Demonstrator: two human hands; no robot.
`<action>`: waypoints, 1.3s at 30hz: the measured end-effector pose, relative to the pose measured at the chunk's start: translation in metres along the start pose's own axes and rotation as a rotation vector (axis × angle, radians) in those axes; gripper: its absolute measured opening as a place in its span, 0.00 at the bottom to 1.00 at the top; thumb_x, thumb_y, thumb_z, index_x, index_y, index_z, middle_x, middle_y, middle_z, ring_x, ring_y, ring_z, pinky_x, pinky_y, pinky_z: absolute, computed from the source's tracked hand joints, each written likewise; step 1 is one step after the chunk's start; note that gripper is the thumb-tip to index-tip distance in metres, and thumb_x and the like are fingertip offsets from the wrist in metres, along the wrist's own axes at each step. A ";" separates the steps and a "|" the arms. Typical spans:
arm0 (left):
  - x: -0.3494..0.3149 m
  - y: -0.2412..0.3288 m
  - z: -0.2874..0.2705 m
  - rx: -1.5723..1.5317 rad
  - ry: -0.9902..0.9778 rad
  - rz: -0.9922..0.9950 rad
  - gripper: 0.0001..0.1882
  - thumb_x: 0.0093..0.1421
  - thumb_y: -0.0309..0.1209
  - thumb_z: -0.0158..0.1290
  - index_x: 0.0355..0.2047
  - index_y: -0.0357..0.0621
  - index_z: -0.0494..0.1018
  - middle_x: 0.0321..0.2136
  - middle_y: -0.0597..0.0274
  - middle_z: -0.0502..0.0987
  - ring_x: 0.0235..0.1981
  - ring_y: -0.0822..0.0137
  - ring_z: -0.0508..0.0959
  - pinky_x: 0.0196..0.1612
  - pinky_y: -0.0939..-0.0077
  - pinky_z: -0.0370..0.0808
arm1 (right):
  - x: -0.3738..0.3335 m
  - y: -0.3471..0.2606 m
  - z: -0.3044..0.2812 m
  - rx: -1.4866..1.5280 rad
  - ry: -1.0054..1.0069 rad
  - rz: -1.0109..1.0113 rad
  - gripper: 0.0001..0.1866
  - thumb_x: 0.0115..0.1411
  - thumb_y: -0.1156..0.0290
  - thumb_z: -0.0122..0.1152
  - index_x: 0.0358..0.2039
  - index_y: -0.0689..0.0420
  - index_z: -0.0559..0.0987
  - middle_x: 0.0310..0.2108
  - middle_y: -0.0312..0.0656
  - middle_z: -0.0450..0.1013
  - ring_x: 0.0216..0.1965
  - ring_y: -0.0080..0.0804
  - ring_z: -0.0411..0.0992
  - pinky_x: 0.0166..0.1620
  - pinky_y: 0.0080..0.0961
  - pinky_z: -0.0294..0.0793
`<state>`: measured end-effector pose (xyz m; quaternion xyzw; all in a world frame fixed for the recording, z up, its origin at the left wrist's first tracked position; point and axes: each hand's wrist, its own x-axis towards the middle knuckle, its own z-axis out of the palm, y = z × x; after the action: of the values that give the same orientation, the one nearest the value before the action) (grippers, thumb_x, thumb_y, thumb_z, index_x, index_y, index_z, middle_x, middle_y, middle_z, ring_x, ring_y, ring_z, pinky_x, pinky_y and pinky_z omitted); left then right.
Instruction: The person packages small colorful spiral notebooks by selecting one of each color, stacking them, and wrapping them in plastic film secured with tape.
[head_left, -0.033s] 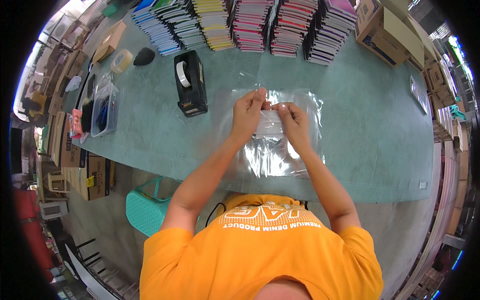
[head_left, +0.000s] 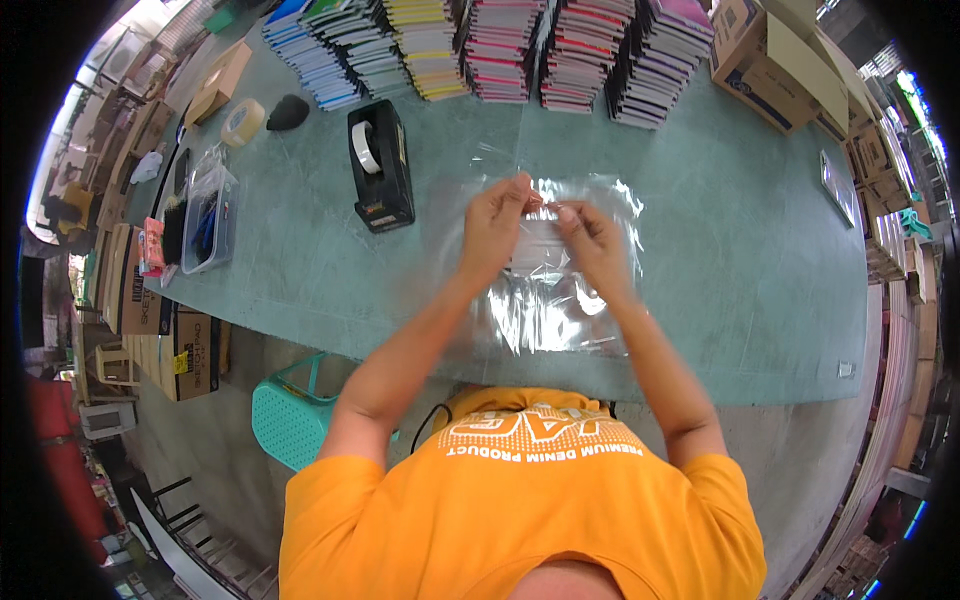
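Table [head_left: 760, 250]: green, under everything at hand
Books [head_left: 500, 50]: several colour-banded stacks along the far side
Arms: elbows bent out, forearms slanting inward to meet over the table's middle
Plastic [head_left: 530, 320]: clear, shiny sheet lying flat in front of the person, partly beneath both hands
Dispenser [head_left: 382, 170]: black, with a white roll, left of the plastic, apart from it
Left hand [head_left: 490, 232]: wrist angled forward, thumb and fingers pointing to the far edge of the plastic; grip narrow, whether it pinches anything I cannot tell
Right hand [head_left: 597, 245]: turned inward, thumb and finger bent, tips just beside the left ones; grip narrow, contents too small to tell
Patch [head_left: 540, 250]: whitish, on or under the plastic, between the hands
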<state>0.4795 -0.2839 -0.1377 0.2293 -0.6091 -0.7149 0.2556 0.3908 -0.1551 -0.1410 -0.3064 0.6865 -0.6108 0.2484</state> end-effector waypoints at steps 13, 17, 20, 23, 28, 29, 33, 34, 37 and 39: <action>-0.046 0.096 -0.027 1.089 -0.097 0.769 0.19 0.44 0.34 0.60 0.39 0.49 0.74 0.30 0.68 0.76 0.44 0.61 0.70 0.53 0.61 0.59 | -0.012 -0.071 -0.058 -0.653 -0.204 -0.692 0.12 0.42 0.72 0.68 0.30 0.54 0.79 0.50 0.37 0.67 0.55 0.43 0.61 0.55 0.40 0.61; -0.060 0.077 -0.019 1.247 -0.152 0.943 0.10 0.46 0.32 0.58 0.31 0.48 0.77 0.25 0.71 0.76 0.45 0.63 0.70 0.54 0.57 0.59 | -0.025 -0.018 -0.071 -0.345 -0.019 -0.523 0.11 0.44 0.74 0.68 0.31 0.57 0.78 0.44 0.39 0.70 0.43 0.42 0.70 0.44 0.33 0.70; -0.074 0.049 -0.013 1.364 -0.293 1.009 0.11 0.48 0.32 0.56 0.34 0.49 0.76 0.26 0.72 0.76 0.47 0.65 0.69 0.56 0.54 0.57 | -0.048 0.013 -0.047 -0.418 -0.024 -0.503 0.16 0.43 0.76 0.67 0.35 0.55 0.77 0.42 0.39 0.70 0.40 0.40 0.70 0.42 0.33 0.70; -0.101 0.049 -0.007 1.332 -0.655 1.106 0.15 0.48 0.31 0.53 0.39 0.52 0.74 0.29 0.71 0.76 0.48 0.66 0.69 0.59 0.50 0.54 | -0.043 0.020 -0.036 -0.620 -0.020 -0.673 0.23 0.41 0.77 0.67 0.41 0.52 0.76 0.41 0.37 0.70 0.42 0.38 0.69 0.43 0.33 0.69; -0.080 0.060 -0.014 1.422 -0.452 1.100 0.11 0.48 0.31 0.51 0.34 0.51 0.74 0.36 0.67 0.73 0.49 0.66 0.68 0.59 0.52 0.55 | -0.023 0.009 -0.034 -0.797 -0.143 -0.930 0.27 0.38 0.74 0.64 0.44 0.52 0.75 0.41 0.37 0.69 0.44 0.36 0.67 0.46 0.31 0.66; -0.083 0.057 -0.015 1.446 -0.645 1.094 0.14 0.49 0.31 0.51 0.38 0.52 0.73 0.39 0.66 0.72 0.50 0.64 0.66 0.59 0.51 0.55 | -0.021 0.010 -0.033 -0.811 -0.146 -0.927 0.26 0.38 0.74 0.63 0.44 0.53 0.75 0.41 0.37 0.69 0.44 0.36 0.67 0.46 0.32 0.66; -0.075 0.065 -0.004 1.304 -0.684 1.120 0.15 0.47 0.30 0.52 0.38 0.55 0.74 0.51 0.64 0.64 0.56 0.59 0.58 0.59 0.52 0.52 | -0.019 0.011 -0.030 -0.745 -0.131 -0.925 0.26 0.40 0.75 0.61 0.45 0.56 0.74 0.42 0.40 0.69 0.46 0.36 0.68 0.47 0.33 0.66; -0.061 0.068 -0.004 1.245 -0.533 1.081 0.14 0.47 0.30 0.52 0.36 0.54 0.74 0.52 0.64 0.64 0.57 0.58 0.58 0.59 0.52 0.52 | -0.020 0.011 -0.030 -0.697 -0.117 -0.925 0.25 0.41 0.75 0.61 0.45 0.57 0.74 0.43 0.40 0.70 0.47 0.36 0.68 0.47 0.34 0.66; -0.015 0.077 -0.016 1.390 -0.532 1.081 0.06 0.46 0.31 0.53 0.26 0.51 0.76 0.50 0.65 0.66 0.57 0.58 0.58 0.60 0.53 0.50 | -0.021 0.012 -0.024 -0.786 -0.147 -0.912 0.22 0.43 0.76 0.60 0.43 0.59 0.75 0.45 0.41 0.70 0.50 0.38 0.67 0.50 0.36 0.66; -0.002 0.076 -0.014 1.409 -0.602 1.076 0.05 0.45 0.32 0.53 0.25 0.50 0.77 0.50 0.64 0.66 0.57 0.58 0.58 0.60 0.53 0.50 | -0.024 0.016 -0.022 -0.774 -0.112 -0.898 0.20 0.44 0.77 0.59 0.42 0.59 0.75 0.47 0.41 0.69 0.52 0.39 0.66 0.52 0.37 0.65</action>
<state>0.4966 -0.3025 -0.0645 -0.1761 -0.9667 0.0043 0.1858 0.3898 -0.1221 -0.1550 -0.6670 0.6483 -0.3442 -0.1282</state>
